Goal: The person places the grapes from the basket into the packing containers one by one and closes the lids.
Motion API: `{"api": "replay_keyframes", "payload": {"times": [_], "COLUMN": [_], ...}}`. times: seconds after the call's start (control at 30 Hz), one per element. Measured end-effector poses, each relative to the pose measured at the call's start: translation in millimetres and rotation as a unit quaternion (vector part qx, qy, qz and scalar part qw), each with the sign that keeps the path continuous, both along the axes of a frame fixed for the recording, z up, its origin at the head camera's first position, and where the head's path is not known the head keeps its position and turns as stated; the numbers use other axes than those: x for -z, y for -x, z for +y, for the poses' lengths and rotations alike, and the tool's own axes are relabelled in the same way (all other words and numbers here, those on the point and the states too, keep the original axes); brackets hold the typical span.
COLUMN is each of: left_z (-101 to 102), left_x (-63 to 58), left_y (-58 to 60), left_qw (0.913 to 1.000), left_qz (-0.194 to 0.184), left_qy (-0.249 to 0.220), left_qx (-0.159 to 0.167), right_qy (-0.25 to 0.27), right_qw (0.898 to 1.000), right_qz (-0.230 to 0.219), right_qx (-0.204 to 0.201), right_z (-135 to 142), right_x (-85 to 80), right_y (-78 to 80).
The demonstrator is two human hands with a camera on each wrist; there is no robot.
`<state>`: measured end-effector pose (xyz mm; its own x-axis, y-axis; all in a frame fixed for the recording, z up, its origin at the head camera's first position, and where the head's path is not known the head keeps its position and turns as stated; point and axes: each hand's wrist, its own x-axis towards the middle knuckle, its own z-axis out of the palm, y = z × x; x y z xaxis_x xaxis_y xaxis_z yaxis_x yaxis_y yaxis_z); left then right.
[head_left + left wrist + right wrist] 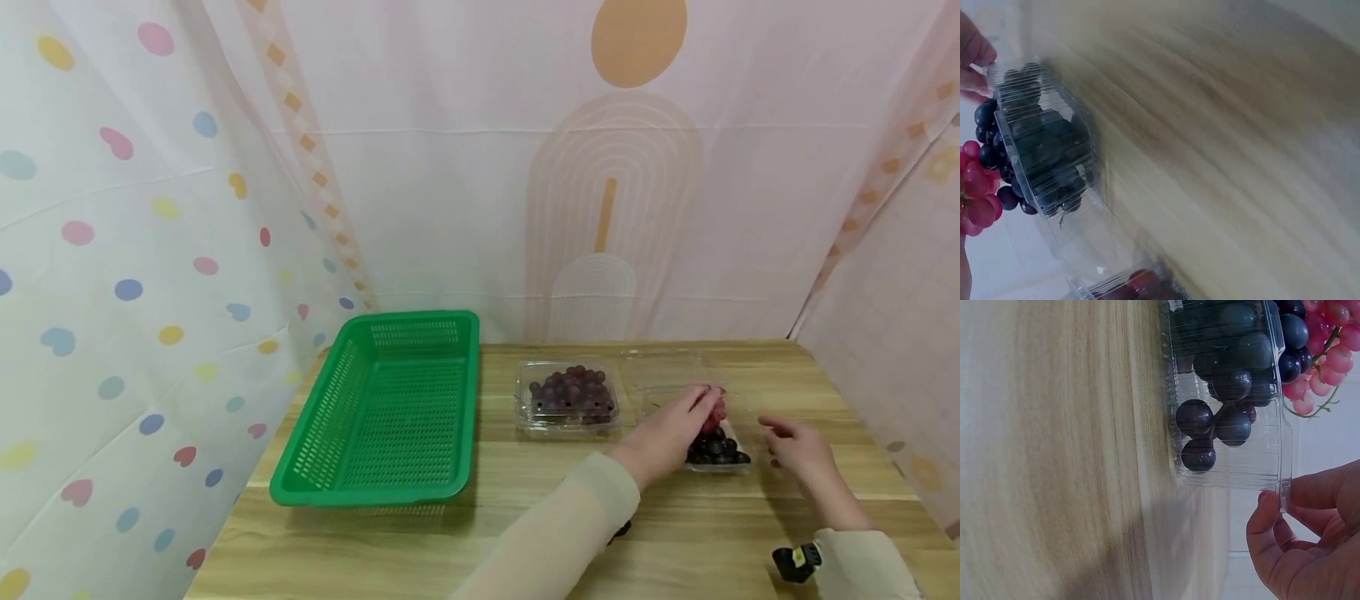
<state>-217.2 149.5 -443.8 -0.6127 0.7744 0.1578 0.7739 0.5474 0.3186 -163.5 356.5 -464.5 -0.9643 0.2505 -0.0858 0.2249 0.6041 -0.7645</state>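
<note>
My left hand (671, 429) holds a bunch of pink-red grapes (715, 414) over a clear plastic container (738, 468). Black grapes (712, 450) fill much of that container, and the pink bunch (1329, 356) overlaps them in the right wrist view. At the container's right end, my right hand (1310, 537) pinches the clear rim between thumb and fingers. The same hand (802, 454) appears right of the container in the head view. Behind the black grapes, the hinged lid (667, 367) lies folded back. My left hand and forearm cover the container's left side.
Left of the open container stands another clear container (528, 425) with dark red grapes (573, 392). Farther left is a large green plastic basket (472, 400) with perforated walls. Patterned curtains (450, 208) hang close behind the wooden table (510, 517) and along both sides.
</note>
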Motion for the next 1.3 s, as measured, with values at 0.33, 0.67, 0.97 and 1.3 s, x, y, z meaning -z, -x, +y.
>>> {"api": "replay_keyframes", "payload": {"times": [0.33, 0.67, 0.97, 1.3], "left_z": [-18, -20, -11, 0], "left_x": [9.2, 20.2, 13.3, 5.7], "left_y": [8.7, 5.7, -1.8, -11.8], "left_qw": [0.9873, 0.9889, 0.9949, 0.9945], "left_qz": [0.093, 0.057, -0.074, -0.105], "left_qy": [0.062, -0.041, -0.052, 0.006], "left_qx": [-0.113, -0.131, -0.044, -0.001], "right_qy": [0.005, 0.011, 0.013, -0.017], "right_qw": [1.0, 1.0, 1.0, 1.0], "right_qz": [-0.005, -0.021, -0.017, -0.008], "right_qx": [0.005, 0.006, 0.003, -0.002], "right_z": [-1, -1, 1, 0], "right_x": [1.4, 1.8, -0.3, -1.4], "right_y": [1.1, -0.6, -0.5, 0.4]}}
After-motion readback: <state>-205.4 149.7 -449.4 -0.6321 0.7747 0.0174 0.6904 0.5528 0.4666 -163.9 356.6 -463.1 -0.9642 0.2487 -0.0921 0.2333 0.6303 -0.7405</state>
